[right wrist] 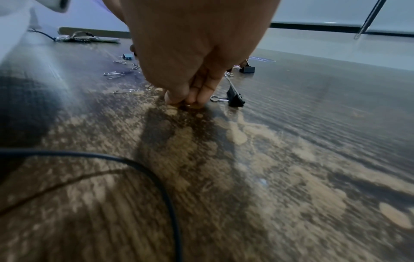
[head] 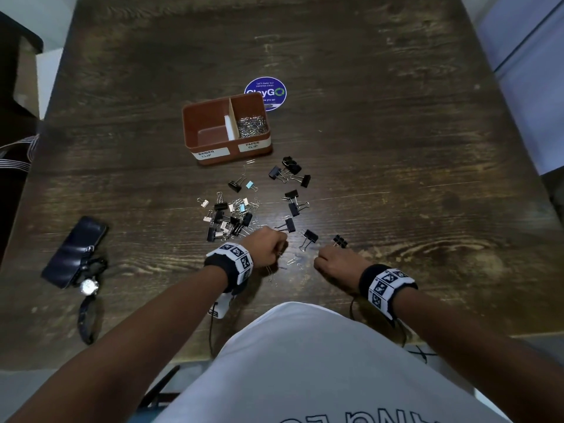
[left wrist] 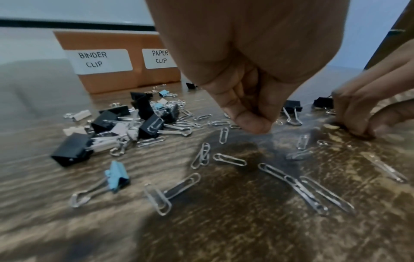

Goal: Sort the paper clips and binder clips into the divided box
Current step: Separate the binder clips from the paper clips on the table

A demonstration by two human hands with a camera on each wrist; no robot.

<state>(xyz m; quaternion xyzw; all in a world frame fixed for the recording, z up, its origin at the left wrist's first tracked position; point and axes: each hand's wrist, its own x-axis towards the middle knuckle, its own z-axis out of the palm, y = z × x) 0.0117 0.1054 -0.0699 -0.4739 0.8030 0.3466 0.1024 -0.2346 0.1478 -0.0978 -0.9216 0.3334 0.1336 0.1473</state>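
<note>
Both hands down among the loose clips, box waiting ahead.

My left hand [head: 266, 246] hovers low with fingers curled, thumb and fingertips [left wrist: 251, 122] bunched together; whether a clip sits in that pinch I cannot tell. My right hand [head: 335, 261] has its fingertips [right wrist: 197, 99] pressed to the counter [head: 396, 148], pinching at something too small to make out, just beside a black binder clip [right wrist: 235, 96]. The paper clips [left wrist: 228, 159] lie scattered under and between my hands; the binder clips [head: 227, 219] heap just ahead on the left, more spread toward the divided box [head: 213, 154]. Its right compartment holds paper clips, the left shows bare floor. A phone [head: 74, 251] and a watch [head: 88, 286] sit near the left edge; wide bare counter on the right.
</note>
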